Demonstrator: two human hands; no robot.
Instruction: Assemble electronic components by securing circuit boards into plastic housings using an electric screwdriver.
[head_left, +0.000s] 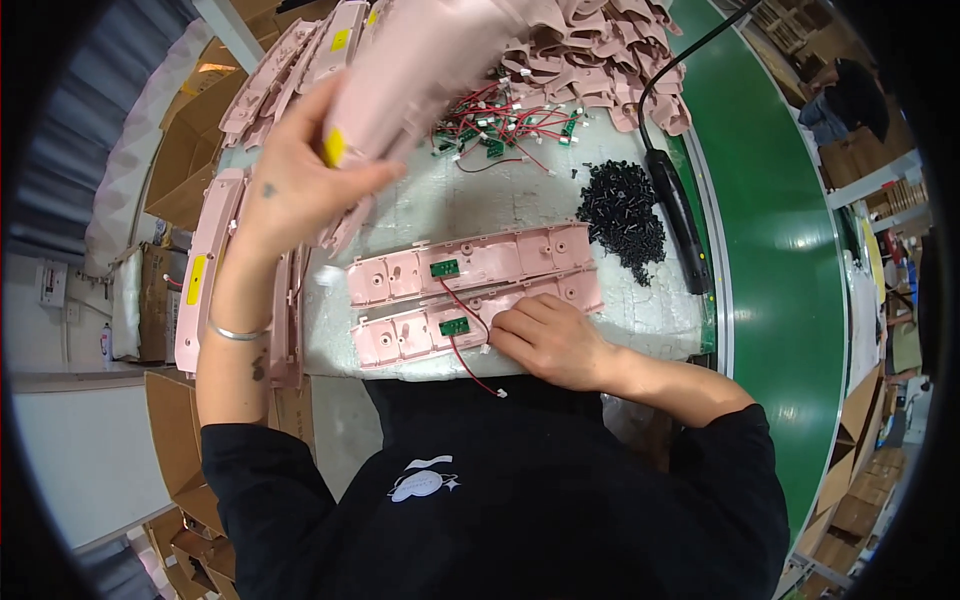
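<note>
My left hand (310,165) is raised at the upper left. Its thumb and fingers are wrapped round one end of a long pink plastic casing (420,75) with a yellow label, blurred by motion. On the white foam-covered table, two open pink casings lie side by side, the far casing (510,255) and the near casing (400,340). Each carries a small green circuit board, the far board (444,268) and the near board (454,327), with a red wire. My right hand (555,340) is closed over the near casing's front wall, fingers curled into its trough, fingertips partly hidden.
Black screws (622,210) lie heaped at the right beside a black corded electric screwdriver (678,220). Wired green boards (500,125) are piled beyond, with stacked pink parts (610,50) behind. More pink casings (205,275) lie left. A green conveyor belt (775,250) runs along the right.
</note>
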